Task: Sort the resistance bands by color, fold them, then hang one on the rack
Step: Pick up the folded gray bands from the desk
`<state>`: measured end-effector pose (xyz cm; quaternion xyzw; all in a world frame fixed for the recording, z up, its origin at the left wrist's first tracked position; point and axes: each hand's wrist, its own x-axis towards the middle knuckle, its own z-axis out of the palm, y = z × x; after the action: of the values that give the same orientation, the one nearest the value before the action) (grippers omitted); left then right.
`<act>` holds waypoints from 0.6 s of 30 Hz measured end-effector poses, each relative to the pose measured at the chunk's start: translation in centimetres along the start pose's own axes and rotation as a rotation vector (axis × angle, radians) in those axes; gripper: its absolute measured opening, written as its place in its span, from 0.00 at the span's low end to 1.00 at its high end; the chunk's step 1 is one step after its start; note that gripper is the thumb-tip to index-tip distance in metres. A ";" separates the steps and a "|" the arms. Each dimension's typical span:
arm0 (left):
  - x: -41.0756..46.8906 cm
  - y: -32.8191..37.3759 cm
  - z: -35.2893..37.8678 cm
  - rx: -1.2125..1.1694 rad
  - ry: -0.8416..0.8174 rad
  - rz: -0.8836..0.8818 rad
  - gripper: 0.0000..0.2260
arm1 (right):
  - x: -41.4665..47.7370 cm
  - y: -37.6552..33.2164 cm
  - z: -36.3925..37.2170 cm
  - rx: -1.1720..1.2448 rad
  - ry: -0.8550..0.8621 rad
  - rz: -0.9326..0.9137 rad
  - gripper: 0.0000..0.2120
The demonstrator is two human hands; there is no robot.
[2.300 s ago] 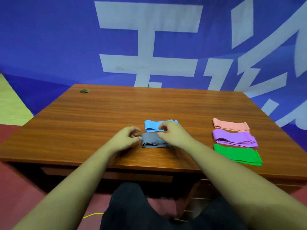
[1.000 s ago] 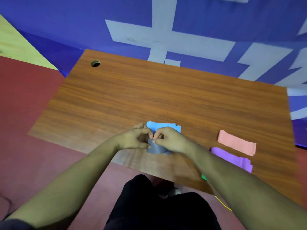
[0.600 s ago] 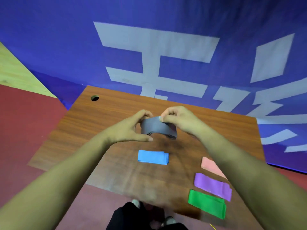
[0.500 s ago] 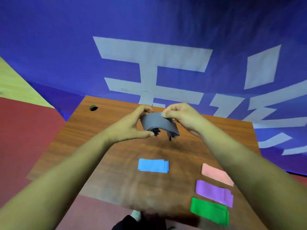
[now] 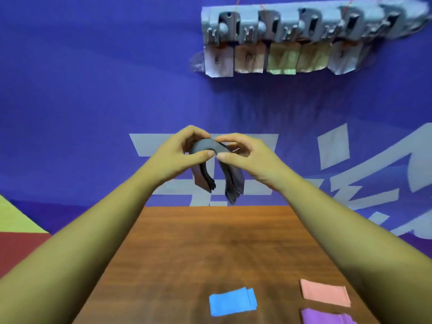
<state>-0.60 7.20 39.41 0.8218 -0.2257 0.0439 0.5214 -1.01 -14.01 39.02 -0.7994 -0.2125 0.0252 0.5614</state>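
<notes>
The left hand and right hand each keep a pinching grip on the folded grey band above the desk, below the rack, where its drooping layers could fan apart and slip.

Grey band, blue band, pink band, purple band, brown wood-grain table, grey rack

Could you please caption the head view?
Left hand and right hand pinch the folded grey band above the table, below the rack.
</notes>
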 end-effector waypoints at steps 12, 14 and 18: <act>4.6 4.9 -3.9 0.095 0.013 0.158 0.14 | 2.9 -6.0 -2.5 -0.191 0.243 -0.210 0.10; 5.0 5.7 -4.1 0.115 -0.025 0.173 0.18 | 3.1 -6.8 -3.5 -0.131 0.260 -0.210 0.07; 5.9 7.5 -4.3 0.201 -0.143 0.180 0.23 | 3.5 -8.2 -5.3 -0.070 0.265 -0.207 0.06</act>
<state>2.28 6.36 49.45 0.8474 -0.3293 0.0542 0.4130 1.07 -15.15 49.17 -0.7887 -0.2186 -0.1459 0.5557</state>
